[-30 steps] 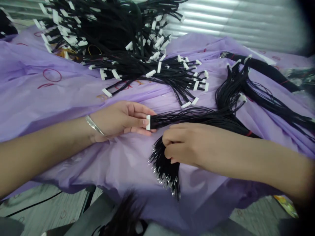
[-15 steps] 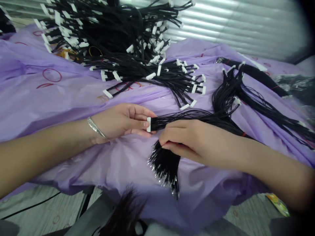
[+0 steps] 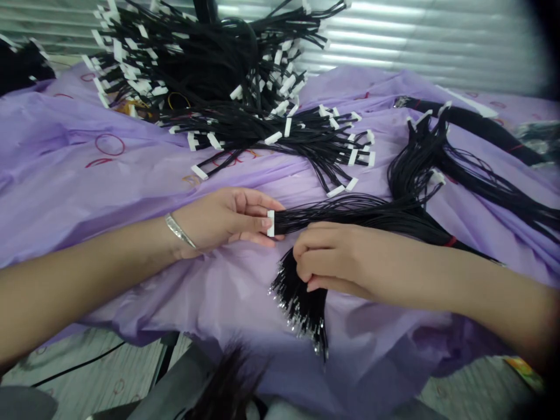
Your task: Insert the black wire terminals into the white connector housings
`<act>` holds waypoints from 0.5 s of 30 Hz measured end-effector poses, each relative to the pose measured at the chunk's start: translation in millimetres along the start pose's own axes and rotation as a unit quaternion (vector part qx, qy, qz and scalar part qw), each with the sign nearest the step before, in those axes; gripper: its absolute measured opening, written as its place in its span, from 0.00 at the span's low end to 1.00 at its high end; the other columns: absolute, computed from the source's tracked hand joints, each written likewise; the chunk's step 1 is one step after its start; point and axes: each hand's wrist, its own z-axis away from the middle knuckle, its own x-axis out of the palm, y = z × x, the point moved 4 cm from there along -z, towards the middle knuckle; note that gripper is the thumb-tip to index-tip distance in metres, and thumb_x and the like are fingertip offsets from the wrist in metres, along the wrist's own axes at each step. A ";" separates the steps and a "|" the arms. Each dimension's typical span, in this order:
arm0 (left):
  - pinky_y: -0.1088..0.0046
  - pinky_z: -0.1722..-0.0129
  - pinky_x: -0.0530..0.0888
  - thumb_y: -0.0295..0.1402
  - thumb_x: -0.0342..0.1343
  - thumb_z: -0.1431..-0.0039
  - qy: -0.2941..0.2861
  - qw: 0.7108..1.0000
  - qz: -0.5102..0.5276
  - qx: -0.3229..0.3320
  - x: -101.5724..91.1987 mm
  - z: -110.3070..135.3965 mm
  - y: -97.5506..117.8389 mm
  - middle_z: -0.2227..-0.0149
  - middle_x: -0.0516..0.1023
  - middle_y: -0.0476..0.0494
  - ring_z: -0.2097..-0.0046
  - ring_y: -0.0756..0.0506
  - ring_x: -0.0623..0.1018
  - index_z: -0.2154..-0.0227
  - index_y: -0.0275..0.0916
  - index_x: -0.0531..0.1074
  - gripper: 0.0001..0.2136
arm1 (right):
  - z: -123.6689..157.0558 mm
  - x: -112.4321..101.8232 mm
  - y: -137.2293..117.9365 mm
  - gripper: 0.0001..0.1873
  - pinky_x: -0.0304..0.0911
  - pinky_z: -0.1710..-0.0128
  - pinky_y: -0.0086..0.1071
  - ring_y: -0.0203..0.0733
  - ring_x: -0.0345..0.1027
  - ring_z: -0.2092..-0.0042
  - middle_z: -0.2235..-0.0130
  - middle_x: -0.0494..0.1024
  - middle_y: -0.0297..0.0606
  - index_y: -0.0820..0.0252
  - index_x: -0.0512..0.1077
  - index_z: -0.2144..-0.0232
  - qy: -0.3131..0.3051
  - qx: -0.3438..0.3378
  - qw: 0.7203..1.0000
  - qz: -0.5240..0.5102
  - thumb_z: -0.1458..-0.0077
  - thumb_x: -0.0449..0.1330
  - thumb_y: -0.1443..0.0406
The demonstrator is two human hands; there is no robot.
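A white connector housing [image 3: 270,223] sits between the thumb and fingers of my left hand [image 3: 238,219]. Black wires run from it to the right, behind my right hand [image 3: 336,256]. Below and in front of that hand, a fan of black wires [image 3: 301,297] spreads out, tipped with small silvery metal terminals. My right fingers are curled closed on the upper part of this fan. Which wires they pinch is hidden. Further right, the wire bundle is bound by a red band [image 3: 450,241].
Behind my hands lies a heap of finished black cables with white connectors [image 3: 210,70]. More black wire bundles [image 3: 415,157] lie at the right. Purple sheeting [image 3: 144,175] with loose red rubber bands [image 3: 109,144] covers the table, and a window blind [image 3: 415,46] stands behind.
My right hand's fingers have shifted down and curled further over the wire fan. My left hand keeps the connector pinched. The whole view has moved slightly.
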 end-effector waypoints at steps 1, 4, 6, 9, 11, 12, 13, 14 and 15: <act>0.74 0.65 0.77 0.18 0.57 0.49 0.004 1.000 -0.003 -0.002 0.2 0.1 0.2 0.73 0.77 0.49 0.71 0.51 0.78 0.64 0.35 0.73 0.10 | 0.7 -2.6 0.5 0.07 0.59 0.61 0.30 0.36 0.63 0.62 0.66 0.72 0.36 0.63 0.71 0.68 0.013 0.019 0.999 -0.027 0.39 0.54 0.70; 0.74 0.64 0.77 0.19 0.58 0.49 0.010 1.000 -0.002 -0.006 0.4 0.5 0.2 0.74 0.77 0.50 0.71 0.51 0.78 0.64 0.36 0.73 0.10 | 2.9 -11.6 1.7 0.05 0.60 0.63 0.26 0.32 0.66 0.64 0.65 0.74 0.33 0.62 0.71 0.67 0.057 0.050 0.992 -0.102 0.41 0.56 0.72; 0.75 0.64 0.77 0.19 0.58 0.50 0.009 1.000 0.001 -0.006 0.1 0.7 -0.4 0.73 0.76 0.50 0.70 0.51 0.78 0.64 0.36 0.73 0.10 | 3.9 -16.4 2.9 0.04 0.61 0.63 0.25 0.31 0.67 0.64 0.65 0.75 0.33 0.61 0.72 0.66 0.083 0.053 0.986 -0.136 0.42 0.57 0.72; 0.75 0.64 0.77 0.19 0.58 0.49 -0.001 1.000 -0.002 0.001 -0.2 0.5 -1.2 0.74 0.75 0.51 0.71 0.52 0.77 0.64 0.36 0.73 0.10 | 4.7 -20.3 6.3 0.05 0.63 0.61 0.26 0.33 0.68 0.62 0.62 0.75 0.35 0.62 0.73 0.65 0.117 0.070 0.978 -0.157 0.43 0.57 0.72; 0.74 0.62 0.77 0.19 0.57 0.49 -0.008 1.000 -0.002 0.007 -0.5 0.2 -1.6 0.75 0.75 0.52 0.72 0.53 0.77 0.64 0.36 0.74 0.10 | 4.3 -20.2 7.6 0.05 0.63 0.61 0.26 0.33 0.68 0.62 0.61 0.75 0.35 0.62 0.73 0.65 0.128 0.088 0.975 -0.157 0.43 0.57 0.71; 0.73 0.62 0.77 0.19 0.57 0.48 -0.011 1.000 -0.002 0.010 -0.6 0.1 -1.7 0.75 0.75 0.52 0.72 0.54 0.76 0.64 0.36 0.74 0.10 | 3.7 -19.4 8.2 0.05 0.62 0.63 0.25 0.32 0.68 0.64 0.63 0.76 0.34 0.62 0.73 0.65 0.132 0.103 0.973 -0.156 0.43 0.57 0.71; 0.73 0.62 0.77 0.19 0.56 0.48 -0.012 1.000 -0.002 0.012 -0.8 -0.1 -1.8 0.75 0.75 0.52 0.72 0.54 0.76 0.64 0.36 0.73 0.10 | 3.0 -18.5 9.0 0.05 0.62 0.67 0.24 0.30 0.67 0.67 0.66 0.75 0.32 0.61 0.73 0.67 0.138 0.122 0.970 -0.157 0.43 0.57 0.70; 0.73 0.63 0.77 0.19 0.56 0.48 -0.013 1.000 -0.004 0.013 -1.0 -0.2 -1.8 0.74 0.76 0.51 0.72 0.54 0.76 0.64 0.36 0.73 0.10 | 2.3 -17.4 10.1 0.05 0.60 0.71 0.22 0.28 0.65 0.70 0.70 0.74 0.29 0.61 0.73 0.68 0.148 0.148 0.965 -0.157 0.44 0.57 0.70; 0.74 0.64 0.77 0.19 0.56 0.48 -0.017 1.000 -0.007 0.015 -0.9 -0.3 -1.8 0.73 0.76 0.50 0.72 0.53 0.76 0.64 0.35 0.73 0.10 | 1.5 -16.1 11.5 0.05 0.57 0.74 0.22 0.27 0.63 0.73 0.73 0.73 0.27 0.61 0.73 0.70 0.159 0.176 0.958 -0.158 0.45 0.57 0.71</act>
